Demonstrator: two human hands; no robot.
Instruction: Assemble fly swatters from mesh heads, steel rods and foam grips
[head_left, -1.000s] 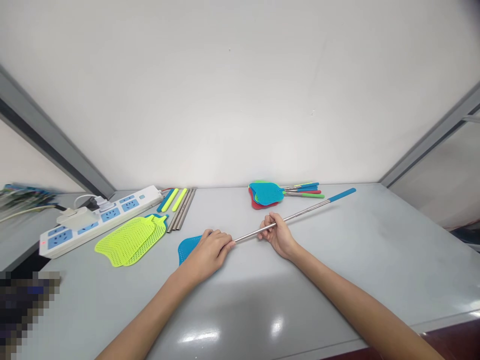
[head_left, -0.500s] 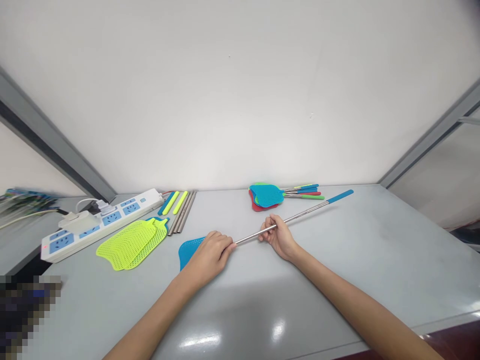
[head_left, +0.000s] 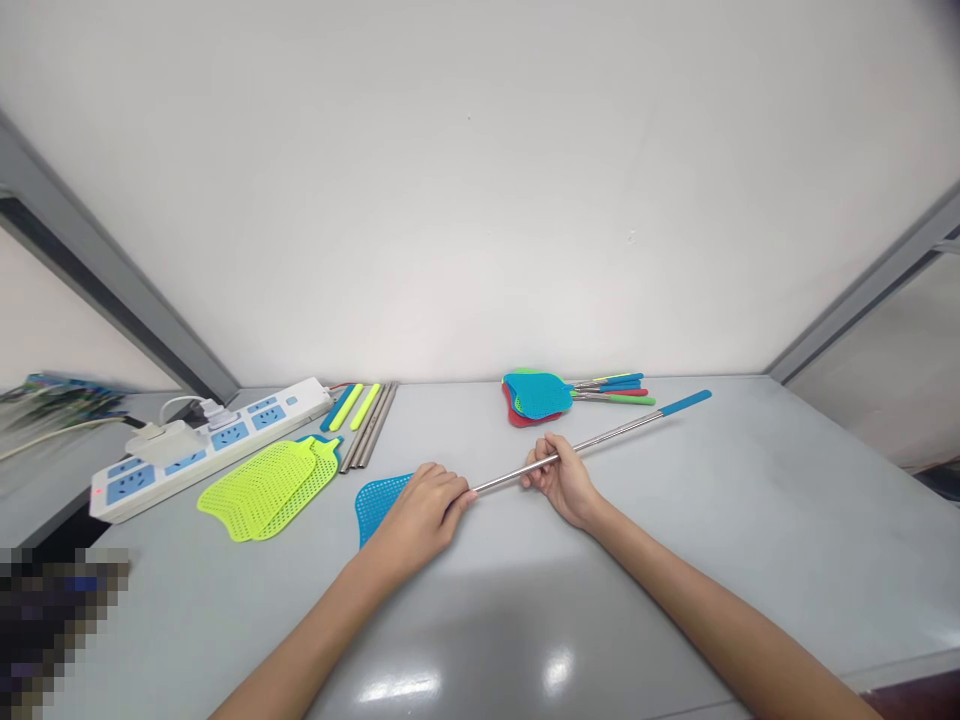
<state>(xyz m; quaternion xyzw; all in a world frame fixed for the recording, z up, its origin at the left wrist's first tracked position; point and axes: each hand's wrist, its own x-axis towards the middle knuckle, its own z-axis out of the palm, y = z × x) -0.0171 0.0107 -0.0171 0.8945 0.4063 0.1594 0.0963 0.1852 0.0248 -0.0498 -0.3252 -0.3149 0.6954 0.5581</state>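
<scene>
A fly swatter with a blue perforated head, a long metal rod and a blue handle lies slantwise across my hands. My left hand closes over the junction of head and rod, hiding part of the head. Farther along, my right hand has its fingers curled around the middle of the rod. The blue handle points to the far right, over the table. Behind my right hand lies a stack of fly swatters with blue, red and green heads.
On the left are yellow-green swatter heads, several metal tubes, and yellow grips beside a blue one. A white power strip with plugs stands along the left edge. A white wall rises behind the grey table.
The view has shifted slightly, so the scene sits a little farther right. Both hands keep their hold on the swatter, with little visible movement.
</scene>
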